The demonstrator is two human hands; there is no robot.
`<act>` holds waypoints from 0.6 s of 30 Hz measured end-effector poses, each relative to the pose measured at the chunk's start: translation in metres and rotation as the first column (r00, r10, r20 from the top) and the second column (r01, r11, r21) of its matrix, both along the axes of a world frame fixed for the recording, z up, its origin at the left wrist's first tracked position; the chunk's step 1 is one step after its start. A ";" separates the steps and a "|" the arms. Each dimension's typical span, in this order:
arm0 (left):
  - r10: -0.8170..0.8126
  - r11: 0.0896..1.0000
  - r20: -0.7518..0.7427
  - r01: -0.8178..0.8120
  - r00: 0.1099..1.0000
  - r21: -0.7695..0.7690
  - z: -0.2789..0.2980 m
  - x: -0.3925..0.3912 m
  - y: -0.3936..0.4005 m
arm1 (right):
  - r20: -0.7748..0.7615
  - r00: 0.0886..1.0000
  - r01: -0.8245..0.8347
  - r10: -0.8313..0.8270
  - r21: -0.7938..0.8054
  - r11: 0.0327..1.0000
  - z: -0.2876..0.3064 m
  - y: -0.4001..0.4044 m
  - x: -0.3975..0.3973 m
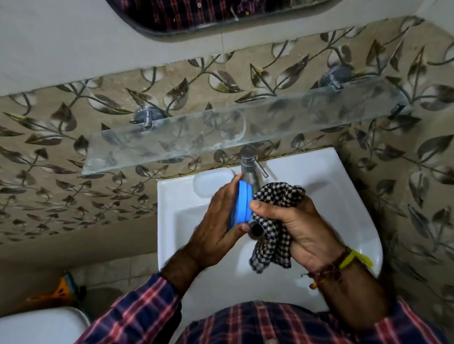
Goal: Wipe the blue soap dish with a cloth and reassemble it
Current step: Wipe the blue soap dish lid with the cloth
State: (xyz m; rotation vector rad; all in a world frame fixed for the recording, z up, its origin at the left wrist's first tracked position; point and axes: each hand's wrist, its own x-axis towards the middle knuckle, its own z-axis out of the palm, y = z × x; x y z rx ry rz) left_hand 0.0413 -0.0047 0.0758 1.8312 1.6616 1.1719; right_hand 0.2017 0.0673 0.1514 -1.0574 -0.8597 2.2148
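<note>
The blue soap dish stands on edge over the white basin, its two blue layers pressed together. My left hand grips it from the left, fingertips at its top and thumb under its lower end. My right hand holds a black-and-white checked cloth bunched in the palm, with the thumb pressing against the dish's right face. The loose end of the cloth hangs down over the basin. The far side of the dish is hidden by my fingers.
The white sink has a steel tap directly behind the dish and a moulded soap recess at its back left. A glass shelf juts from the leaf-patterned tiles above. A white toilet tank sits at lower left.
</note>
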 end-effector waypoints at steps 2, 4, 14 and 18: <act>0.033 0.998 0.171 -0.023 0.985 -0.058 0.001 0.005 0.003 | -0.034 0.999 0.010 -0.008 0.070 0.998 0.006 0.001 -0.007; 0.051 0.993 0.394 -0.006 0.918 -0.115 0.002 0.011 0.007 | -0.026 0.998 0.066 -0.062 0.202 0.977 0.006 0.000 -0.013; 0.339 0.936 0.863 -0.047 0.374 -0.348 0.021 0.021 0.019 | 0.334 0.942 -0.258 -0.003 0.732 0.630 -0.016 -0.024 -0.014; 0.399 0.917 0.892 -0.063 0.212 -0.395 0.020 0.013 0.020 | 0.423 0.895 -0.205 -0.143 0.675 0.709 -0.010 -0.007 -0.005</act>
